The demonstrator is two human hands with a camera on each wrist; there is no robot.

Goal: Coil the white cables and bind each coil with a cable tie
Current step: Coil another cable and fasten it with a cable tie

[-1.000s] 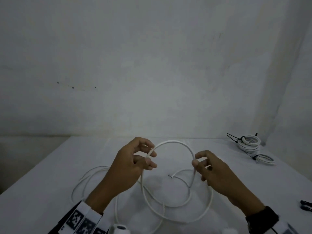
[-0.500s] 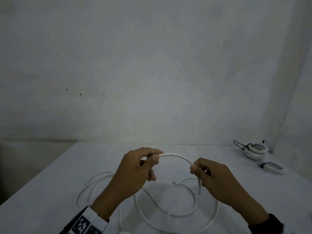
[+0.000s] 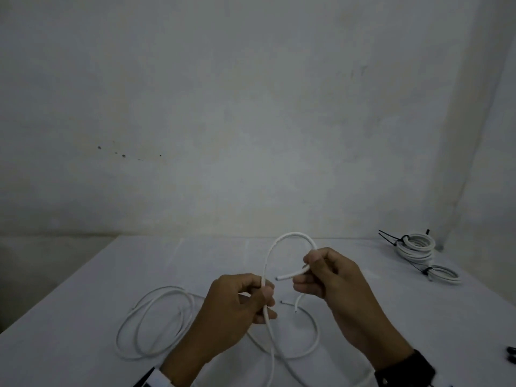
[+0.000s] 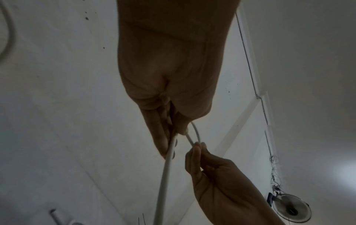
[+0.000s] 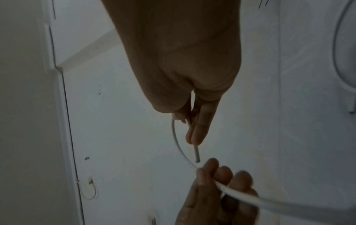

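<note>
A white cable [image 3: 282,239] arches up between my two hands above the white table [image 3: 83,317]. My left hand [image 3: 259,297] pinches the cable where it drops toward the table, seen also in the left wrist view as the left hand [image 4: 173,137] on the cable [image 4: 163,182]. My right hand [image 3: 310,272] pinches the cable near its cut end [image 3: 277,278], which points left at the left hand. In the right wrist view the right hand [image 5: 192,129] holds the short end [image 5: 196,153]. The rest of the cable lies in loose loops [image 3: 156,322] on the table.
Two finished white coils [image 3: 416,247] [image 3: 444,275] bound with black ties lie at the table's far right by the wall corner. A small black object [image 3: 511,358] sits at the right edge. Another loose cable end [image 3: 282,302] lies under my hands.
The right hand has bent the cable's end over into a tall narrow arch. The left hand has slid down the cable and lower, closer to the right hand.
</note>
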